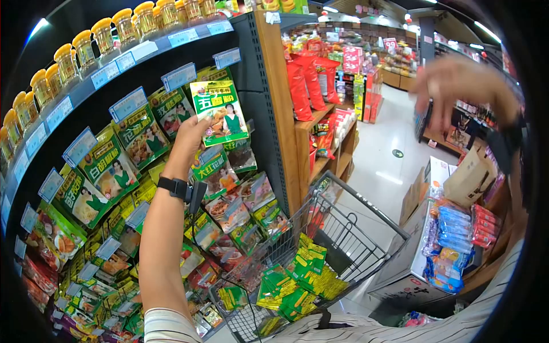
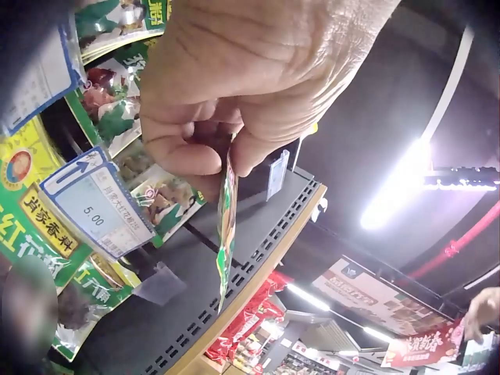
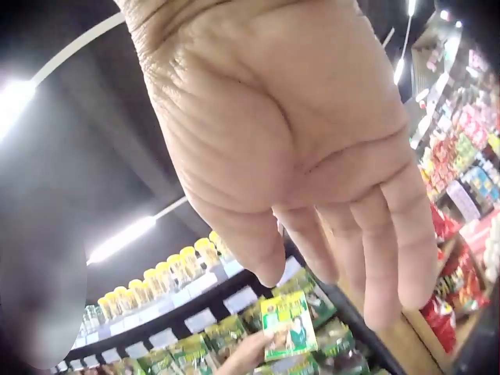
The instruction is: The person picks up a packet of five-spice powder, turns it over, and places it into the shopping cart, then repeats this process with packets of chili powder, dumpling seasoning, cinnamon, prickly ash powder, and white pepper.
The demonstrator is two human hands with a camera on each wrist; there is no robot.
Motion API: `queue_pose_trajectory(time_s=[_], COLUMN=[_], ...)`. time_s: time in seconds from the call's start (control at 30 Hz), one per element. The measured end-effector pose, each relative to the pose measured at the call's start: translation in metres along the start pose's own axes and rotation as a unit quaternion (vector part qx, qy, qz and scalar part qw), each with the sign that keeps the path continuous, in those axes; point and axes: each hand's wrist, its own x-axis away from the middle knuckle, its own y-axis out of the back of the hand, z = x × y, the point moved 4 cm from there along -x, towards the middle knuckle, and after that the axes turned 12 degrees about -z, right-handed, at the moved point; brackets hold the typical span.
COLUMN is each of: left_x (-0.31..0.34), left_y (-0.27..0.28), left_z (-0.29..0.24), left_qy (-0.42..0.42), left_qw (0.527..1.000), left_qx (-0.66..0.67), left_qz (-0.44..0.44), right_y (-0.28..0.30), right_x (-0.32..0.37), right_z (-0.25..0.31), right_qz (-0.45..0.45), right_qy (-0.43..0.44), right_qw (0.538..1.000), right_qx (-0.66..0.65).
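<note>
My left hand pinches the edge of a green and white packet of five-spice powder between thumb and fingers. It holds the packet up in front of the hanging spice packets, its printed face toward the head camera. In the left wrist view the same packet appears edge-on beneath the thumb. My right hand is raised off to the right, blurred in the head view and apart from the shelf. Its palm and loosely extended fingers fill the right wrist view, with nothing held.
Spice packets hang in rows with price tags. Yellow-capped jars line the shelf above. Below stands a shopping cart containing several green packets. Red snack bags fill a wooden rack; boxed goods stand at the right.
</note>
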Motion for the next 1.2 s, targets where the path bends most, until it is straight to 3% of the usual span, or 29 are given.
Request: queue_pose_trajectory(time_s=[0.07, 0.1, 0.13, 0.2, 0.23, 0.27, 0.3, 0.43, 0.6, 0.7, 0.87, 0.97, 1.2], left_x=[-0.017, -0.021, -0.023, -0.008, -0.004, -0.008, -0.008, -0.015, -0.016, -0.012, -0.014, -0.013, -0.020], left_y=[-0.004, -0.003, -0.002, -0.004, -0.003, -0.003, -0.003, 0.000, 0.004, 0.003, -0.004, -0.019, -0.051], left_z=[0.013, 0.013, 0.014, -0.004, -0.012, -0.010, -0.010, -0.003, 0.002, 0.001, -0.002, -0.006, -0.011], left_qy=[-0.036, -0.052, -0.049, -0.040, -0.037, -0.027, -0.025, -0.021, -0.014, -0.010, 0.005, -0.004, -0.055], left_qw=[0.998, 0.996, 0.996, 0.997, 0.997, 0.997, 0.997, 0.996, 0.993, 0.994, 0.997, 0.996, 0.987], left_qx=[0.047, 0.068, 0.068, 0.042, 0.028, 0.023, 0.027, 0.041, 0.082, 0.069, 0.063, 0.076, 0.131], left_qz=[-0.006, -0.011, -0.018, -0.049, -0.064, -0.068, -0.067, -0.071, -0.083, -0.086, -0.048, -0.047, -0.071], right_y=[0.037, 0.045, 0.049, 0.020, 0.006, -0.019, -0.046, -0.152, -0.194, -0.197, -0.192, -0.175, -0.150], right_x=[-0.026, -0.043, -0.053, -0.089, -0.123, -0.154, -0.179, -0.261, -0.331, -0.346, -0.357, -0.345, -0.343], right_z=[0.024, 0.048, 0.064, 0.084, 0.083, 0.071, 0.075, 0.078, 0.078, 0.079, 0.070, 0.067, 0.076], right_qz=[-0.151, -0.161, -0.128, -0.163, -0.093, -0.102, -0.017, 0.068, 0.036, 0.018, -0.002, -0.034, 0.003], right_qy=[0.118, 0.188, 0.152, 0.159, 0.197, 0.305, 0.264, 0.165, 0.092, 0.106, 0.121, 0.148, 0.232], right_qw=[0.981, 0.969, 0.972, 0.951, 0.949, 0.926, 0.932, 0.884, 0.773, 0.739, 0.740, 0.763, 0.795], right_qx=[-0.017, 0.023, -0.129, -0.207, -0.226, -0.197, -0.247, -0.431, -0.626, -0.665, -0.662, -0.628, -0.561])
